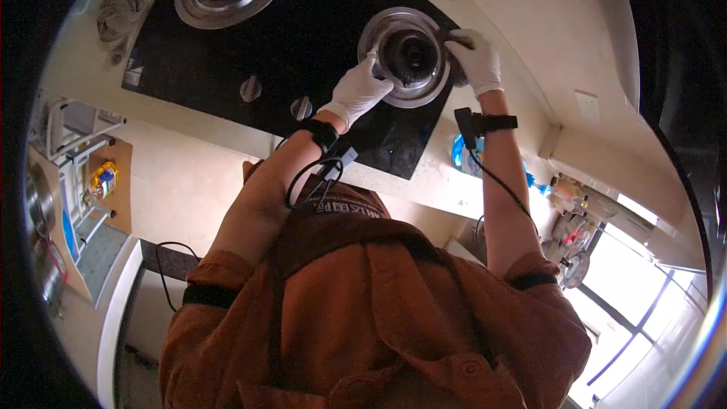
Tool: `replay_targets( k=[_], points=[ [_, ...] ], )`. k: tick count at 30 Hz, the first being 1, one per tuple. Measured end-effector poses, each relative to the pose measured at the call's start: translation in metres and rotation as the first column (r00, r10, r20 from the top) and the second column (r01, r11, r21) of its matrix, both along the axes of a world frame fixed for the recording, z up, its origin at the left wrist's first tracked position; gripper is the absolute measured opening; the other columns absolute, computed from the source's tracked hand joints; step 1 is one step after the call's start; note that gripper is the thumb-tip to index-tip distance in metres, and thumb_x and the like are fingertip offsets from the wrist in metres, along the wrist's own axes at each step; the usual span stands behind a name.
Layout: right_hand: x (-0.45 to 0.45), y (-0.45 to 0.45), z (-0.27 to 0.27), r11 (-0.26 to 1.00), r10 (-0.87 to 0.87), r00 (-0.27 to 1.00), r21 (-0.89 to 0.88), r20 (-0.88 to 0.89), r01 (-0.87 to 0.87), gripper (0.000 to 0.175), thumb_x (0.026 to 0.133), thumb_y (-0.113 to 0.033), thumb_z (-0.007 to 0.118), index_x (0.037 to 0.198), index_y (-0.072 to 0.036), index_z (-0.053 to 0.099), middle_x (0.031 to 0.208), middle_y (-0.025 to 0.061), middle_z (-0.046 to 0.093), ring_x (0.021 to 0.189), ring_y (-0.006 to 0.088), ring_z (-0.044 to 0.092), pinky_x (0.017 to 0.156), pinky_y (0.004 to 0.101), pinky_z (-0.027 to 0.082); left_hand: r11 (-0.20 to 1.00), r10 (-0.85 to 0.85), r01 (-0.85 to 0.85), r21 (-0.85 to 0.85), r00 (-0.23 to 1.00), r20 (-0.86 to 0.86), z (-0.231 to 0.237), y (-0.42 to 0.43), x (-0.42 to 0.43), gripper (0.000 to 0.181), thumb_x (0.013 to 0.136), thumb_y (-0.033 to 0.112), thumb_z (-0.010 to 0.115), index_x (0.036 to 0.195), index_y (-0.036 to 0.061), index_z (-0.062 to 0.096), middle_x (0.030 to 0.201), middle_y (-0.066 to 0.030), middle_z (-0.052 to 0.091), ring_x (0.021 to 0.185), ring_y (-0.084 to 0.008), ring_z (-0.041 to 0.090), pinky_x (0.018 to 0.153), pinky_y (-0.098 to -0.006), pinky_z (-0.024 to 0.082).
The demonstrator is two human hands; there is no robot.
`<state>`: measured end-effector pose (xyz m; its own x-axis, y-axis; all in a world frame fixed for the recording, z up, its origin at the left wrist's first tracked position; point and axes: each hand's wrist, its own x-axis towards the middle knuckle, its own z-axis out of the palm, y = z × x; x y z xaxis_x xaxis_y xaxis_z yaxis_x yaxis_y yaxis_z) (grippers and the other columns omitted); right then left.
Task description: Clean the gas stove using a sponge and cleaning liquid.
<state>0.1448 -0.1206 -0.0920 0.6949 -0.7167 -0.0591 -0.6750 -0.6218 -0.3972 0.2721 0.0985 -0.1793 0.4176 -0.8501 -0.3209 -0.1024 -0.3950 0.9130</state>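
A black glass gas hob (318,28) lies before me, with a round metal burner ring (409,99) on its right part. My left hand (360,90), in a white glove, has its thumb and fingers on the ring's left edge. At the ring's right edge is my right hand (483,62), also gloved, its fingers closed on a dark thing (463,40) that looks like a scouring pad; its far side is hidden. The dark burner centre (412,57) shows inside the ring. Two control knobs (250,89) are left of my left wrist.
Another metal burner ring (196,5) is at the hob's upper left. A grey rag (116,17) lies on the counter beyond it. To the right stand a blue bottle (466,153) and several kitchen items. A wire rack and a yellow bottle (104,179) are at left. Cables hang near both wrists.
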Motion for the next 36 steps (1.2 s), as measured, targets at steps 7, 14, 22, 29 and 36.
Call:
replay_targets(
  k=[7,14,22,29,36],
  points=[
    [0.034,0.036,-0.041,0.958,0.080,0.902,-0.216,-0.424,-0.187,0.021,0.083,-0.027,0.066,0.098,-0.015,0.075,0.102,0.0123,0.069,0.098,0.0313,0.067,0.084,0.0430,0.055,1.000,-0.020,0.021,0.019,0.999,-0.034,0.003,0.003,0.001,0.078,0.080,0.032,0.065,0.146,0.0017,0.036,0.116,-0.0293,0.063,0.111,-0.0402,0.061,0.099,-0.0420,0.048],
    [0.054,0.009,-0.037,0.941,0.242,0.625,0.022,-0.742,-0.338,0.027,0.076,-0.031,0.067,0.086,-0.008,0.075,0.091,0.0158,0.071,0.089,0.0355,0.068,0.082,0.0437,0.054,0.999,-0.031,0.031,0.020,1.000,-0.006,0.005,0.003,0.004,0.080,0.080,0.033,0.064,0.147,0.0006,0.033,0.116,-0.0295,0.063,0.109,-0.0408,0.061,0.098,-0.0429,0.048],
    [0.041,-0.013,-0.003,0.999,-0.030,0.942,-0.038,-0.335,0.019,0.036,0.072,-0.038,0.067,0.094,-0.011,0.076,0.095,0.0157,0.072,0.090,0.0336,0.069,0.082,0.0403,0.054,0.997,-0.041,0.039,0.067,0.999,0.027,0.003,0.003,0.002,0.081,0.080,0.035,0.064,0.146,-0.0005,0.034,0.113,-0.0288,0.064,0.106,-0.0400,0.063,0.095,-0.0424,0.049],
    [0.048,0.031,-0.046,0.978,-0.188,0.907,-0.154,-0.377,0.138,0.036,0.073,-0.042,0.067,0.087,-0.009,0.075,0.094,0.0172,0.071,0.091,0.0349,0.068,0.082,0.0418,0.054,0.997,-0.064,0.062,0.034,0.997,0.040,0.010,-0.002,0.003,0.079,0.080,0.033,0.065,0.145,-0.0013,0.036,0.116,-0.0288,0.063,0.109,-0.0397,0.062,0.096,-0.0423,0.049],
    [0.043,0.040,-0.043,0.967,-0.243,0.946,-0.134,-0.213,0.218,0.035,0.070,-0.037,0.064,0.089,-0.009,0.075,0.094,0.0186,0.070,0.090,0.0379,0.068,0.083,0.0436,0.055,0.997,-0.062,0.062,0.042,0.998,0.003,0.017,0.003,0.005,0.078,0.080,0.032,0.065,0.144,-0.0027,0.037,0.117,-0.0279,0.063,0.111,-0.0387,0.061,0.096,-0.0414,0.048]
  ],
)
